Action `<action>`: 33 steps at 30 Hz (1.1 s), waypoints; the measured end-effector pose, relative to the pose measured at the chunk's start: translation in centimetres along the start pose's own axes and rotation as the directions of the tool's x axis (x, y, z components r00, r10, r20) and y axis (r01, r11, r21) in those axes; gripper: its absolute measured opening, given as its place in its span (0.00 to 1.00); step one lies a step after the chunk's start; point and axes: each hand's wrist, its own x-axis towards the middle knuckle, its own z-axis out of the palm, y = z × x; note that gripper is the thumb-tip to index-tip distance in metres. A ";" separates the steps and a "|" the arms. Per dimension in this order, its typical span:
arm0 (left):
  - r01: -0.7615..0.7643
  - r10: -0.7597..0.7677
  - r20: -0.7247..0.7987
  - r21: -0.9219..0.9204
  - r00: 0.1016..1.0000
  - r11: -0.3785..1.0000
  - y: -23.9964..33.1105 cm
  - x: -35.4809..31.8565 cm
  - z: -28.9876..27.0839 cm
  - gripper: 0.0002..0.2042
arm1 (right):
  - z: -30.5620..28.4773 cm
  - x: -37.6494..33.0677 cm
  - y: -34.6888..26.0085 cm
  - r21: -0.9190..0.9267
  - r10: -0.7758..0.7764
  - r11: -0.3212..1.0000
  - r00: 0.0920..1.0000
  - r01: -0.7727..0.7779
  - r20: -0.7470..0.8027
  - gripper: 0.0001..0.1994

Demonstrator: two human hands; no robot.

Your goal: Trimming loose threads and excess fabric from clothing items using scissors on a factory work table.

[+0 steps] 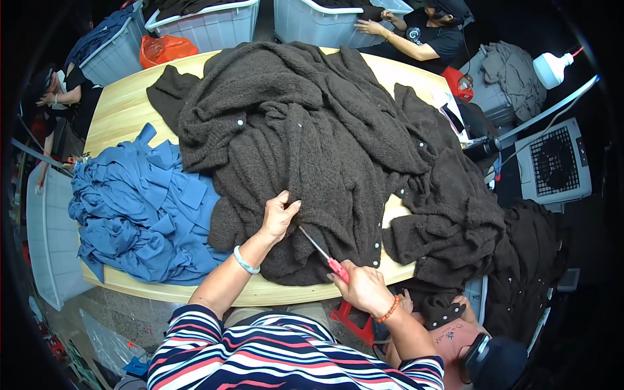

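Note:
A dark brown knit cardigan [325, 156] with pale buttons along its edge lies spread and rumpled before me. My left hand [278, 218] is closed, pinching a bit of its knit fabric near the front. In my right hand [364, 286] is a red-handled tool [316, 244] with a long thin metal shaft, like a screwdriver. Its shaft slants up and left, the tip reaching the knit just below my left fingers. What the tip touches is too small to tell.
A heap of blue garments [143, 208] sits left on the wooden table [117, 120], more dark knitwear [455, 214] at right. Grey bins [205, 26] stand behind. A lamp [552, 68] hangs at right. Co-workers are behind, at left, and close at lower right [455, 338].

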 end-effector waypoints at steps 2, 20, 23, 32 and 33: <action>-0.048 0.036 0.099 0.115 0.994 0.992 -1.1 0.0 -1.8 0.11 | -0.4 0.4 -0.7 -0.006 -0.009 1.000 1.000 0.009 -0.009 0.16; 0.066 -0.062 0.099 -0.044 0.993 0.997 1.4 -0.9 0.2 0.13 | -4.7 9.2 -3.0 0.021 -0.058 0.997 0.949 0.068 -0.309 0.14; 0.062 -0.058 0.081 -0.049 0.995 0.997 1.3 -1.1 -0.2 0.14 | -4.6 8.5 -2.9 -0.018 -0.083 0.997 0.951 0.081 -0.297 0.14; 0.090 -0.088 0.117 -0.010 0.989 0.996 1.6 -1.6 0.0 0.10 | -4.3 7.8 -3.4 -0.020 -0.125 0.992 0.980 0.124 -0.154 0.15; 0.094 -0.092 0.098 -0.018 0.991 0.995 1.9 -1.6 0.0 0.09 | -4.4 8.9 -3.3 0.021 -0.126 0.991 0.965 0.135 -0.231 0.15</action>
